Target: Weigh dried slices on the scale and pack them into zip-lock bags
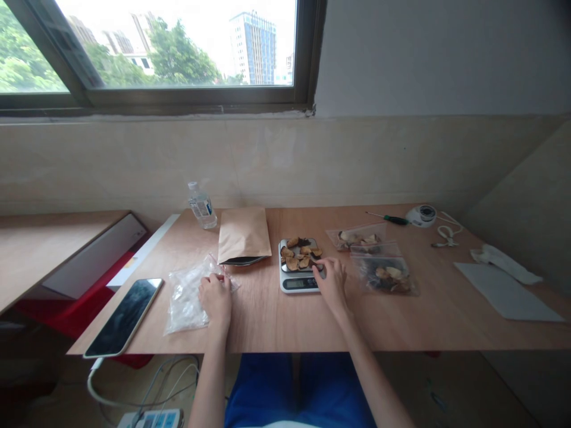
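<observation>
On the white digital kitchen scale lie several brown dried slices, which look like dried mushroom. My right hand is at the right edge of the scale, its thumb and fingers closing around a dark-edged slice there. My left hand rests with curled fingers on the clear plastic bags, gripping their right side. Behind them lies a brown kraft paper pouch, its dark mouth towards me. To the right of the scale are two clear zip bags, the nearer one holding more dried pieces.
A phone with a cable lies at the left edge, and a water bottle stands at the back. A green screwdriver, a white dome camera and a white sheet are to the right.
</observation>
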A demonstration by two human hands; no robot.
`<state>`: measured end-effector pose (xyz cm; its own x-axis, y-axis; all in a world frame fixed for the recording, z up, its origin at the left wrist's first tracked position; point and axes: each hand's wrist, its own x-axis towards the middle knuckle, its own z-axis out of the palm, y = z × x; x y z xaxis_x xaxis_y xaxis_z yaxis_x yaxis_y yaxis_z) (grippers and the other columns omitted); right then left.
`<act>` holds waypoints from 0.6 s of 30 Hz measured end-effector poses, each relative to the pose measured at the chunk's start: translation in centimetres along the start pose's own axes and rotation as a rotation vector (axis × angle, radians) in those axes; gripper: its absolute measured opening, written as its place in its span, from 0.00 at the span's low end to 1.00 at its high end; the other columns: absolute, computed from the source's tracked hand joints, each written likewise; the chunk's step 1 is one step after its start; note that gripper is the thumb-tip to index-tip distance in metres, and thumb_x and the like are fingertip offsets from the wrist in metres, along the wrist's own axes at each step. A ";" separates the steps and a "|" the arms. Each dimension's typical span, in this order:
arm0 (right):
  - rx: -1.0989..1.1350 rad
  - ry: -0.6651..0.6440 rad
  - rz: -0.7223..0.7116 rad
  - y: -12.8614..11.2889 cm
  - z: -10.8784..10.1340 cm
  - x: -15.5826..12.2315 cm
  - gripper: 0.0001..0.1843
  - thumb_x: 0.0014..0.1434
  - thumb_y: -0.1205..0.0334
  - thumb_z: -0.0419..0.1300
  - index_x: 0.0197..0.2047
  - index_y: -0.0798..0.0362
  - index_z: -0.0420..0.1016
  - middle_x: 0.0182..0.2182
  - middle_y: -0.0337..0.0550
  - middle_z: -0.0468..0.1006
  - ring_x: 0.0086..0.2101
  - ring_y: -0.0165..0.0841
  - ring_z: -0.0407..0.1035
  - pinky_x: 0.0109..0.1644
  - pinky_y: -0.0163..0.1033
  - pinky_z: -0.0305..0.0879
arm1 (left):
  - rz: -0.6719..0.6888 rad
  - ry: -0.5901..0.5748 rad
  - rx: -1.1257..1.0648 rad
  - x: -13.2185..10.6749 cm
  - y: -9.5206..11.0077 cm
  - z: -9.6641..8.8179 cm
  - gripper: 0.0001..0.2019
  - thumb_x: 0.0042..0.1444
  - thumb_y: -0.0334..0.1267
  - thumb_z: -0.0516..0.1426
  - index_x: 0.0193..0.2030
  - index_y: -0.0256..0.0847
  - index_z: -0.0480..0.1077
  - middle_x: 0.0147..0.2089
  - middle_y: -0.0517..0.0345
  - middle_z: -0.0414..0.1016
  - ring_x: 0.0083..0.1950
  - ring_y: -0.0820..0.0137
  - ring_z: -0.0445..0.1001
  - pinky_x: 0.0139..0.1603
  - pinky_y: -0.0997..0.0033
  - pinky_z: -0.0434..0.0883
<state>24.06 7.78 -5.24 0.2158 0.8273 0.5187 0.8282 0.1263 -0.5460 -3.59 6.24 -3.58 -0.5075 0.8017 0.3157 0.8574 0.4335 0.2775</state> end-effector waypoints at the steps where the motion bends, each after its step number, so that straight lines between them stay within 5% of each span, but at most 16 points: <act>1: 0.005 0.003 0.009 0.1 0.1 0.0 0.11 0.58 0.57 0.52 0.36 0.52 0.73 0.40 0.50 0.69 0.41 0.42 0.62 0.44 0.47 0.58 | 0.000 0.001 -0.001 0.1 -0.1 0.1 0.17 0.58 0.44 0.46 0.37 0.34 0.70 0.37 0.44 0.68 0.39 0.58 0.68 0.39 0.61 0.63; 13: -0.166 -0.065 -0.199 -2.3 -0.4 0.3 0.15 0.58 0.58 0.53 0.47 0.50 0.71 0.49 0.53 0.65 0.43 0.44 0.61 0.44 0.48 0.57 | -0.005 -0.031 0.113 -0.3 0.5 0.4 0.23 0.53 0.54 0.49 0.42 0.33 0.66 0.41 0.40 0.68 0.43 0.52 0.68 0.38 0.60 0.64; 18: -0.082 0.009 -0.127 -1.7 -0.2 1.6 0.13 0.58 0.57 0.52 0.44 0.51 0.71 0.46 0.52 0.67 0.44 0.44 0.61 0.46 0.48 0.58 | -0.011 -0.017 0.111 -0.3 0.5 0.6 0.21 0.54 0.50 0.48 0.42 0.32 0.66 0.41 0.39 0.67 0.43 0.51 0.68 0.37 0.59 0.64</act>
<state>23.13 8.76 -3.40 0.1111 0.8023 0.5865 0.8884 0.1843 -0.4205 -2.98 6.42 -4.09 -0.5164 0.8030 0.2975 0.8564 0.4847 0.1782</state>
